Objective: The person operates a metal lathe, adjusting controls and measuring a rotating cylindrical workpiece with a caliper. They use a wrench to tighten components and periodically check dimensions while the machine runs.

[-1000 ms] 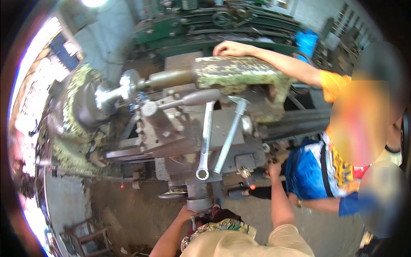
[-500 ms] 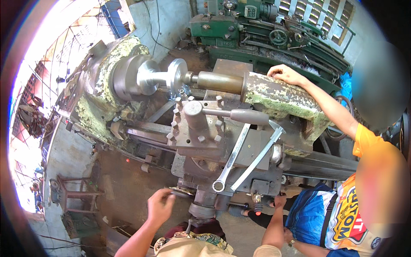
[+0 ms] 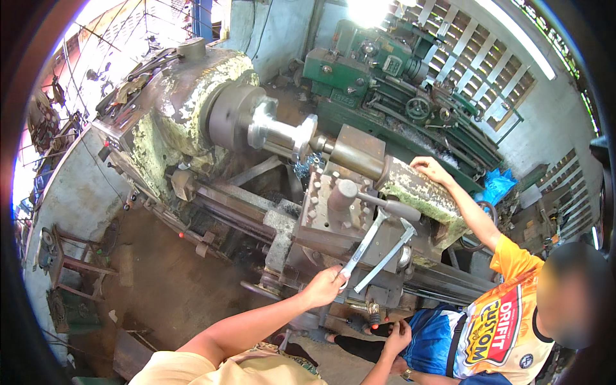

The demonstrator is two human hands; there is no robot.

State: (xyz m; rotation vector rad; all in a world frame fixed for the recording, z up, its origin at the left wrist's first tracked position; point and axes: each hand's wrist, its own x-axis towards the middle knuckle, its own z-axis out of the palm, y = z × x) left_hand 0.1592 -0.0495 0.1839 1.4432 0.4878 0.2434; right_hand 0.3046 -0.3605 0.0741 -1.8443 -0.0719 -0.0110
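Steel wrench (image 3: 364,248), gripped by the left hand (image 3: 325,287), sits at the carriage's (image 3: 389,273) near edge beside a caliper (image 3: 385,259); the right hand (image 3: 398,339), closure unclear, hangs beyond.

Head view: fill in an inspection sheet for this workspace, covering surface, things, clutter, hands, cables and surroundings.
Surface: flat grey metal slide; a long silver metal caliper lies on it.
Things: long silver steel wrench, beside the caliper; whether it rests or is lifted cannot be told.
Clutter: bluish curled metal shavings below the shiny silver spool-shaped workpiece; dark mixed objects piled on the headstock.
Hands: left hand, fingers closed on the wrench's near end; right hand, near another person's blue shorts, grip unclear.
Cables: thin dark cable against the pale wall.
Surroundings: green metal lathe behind; another person's hand on the peeling pale-green tailstock.
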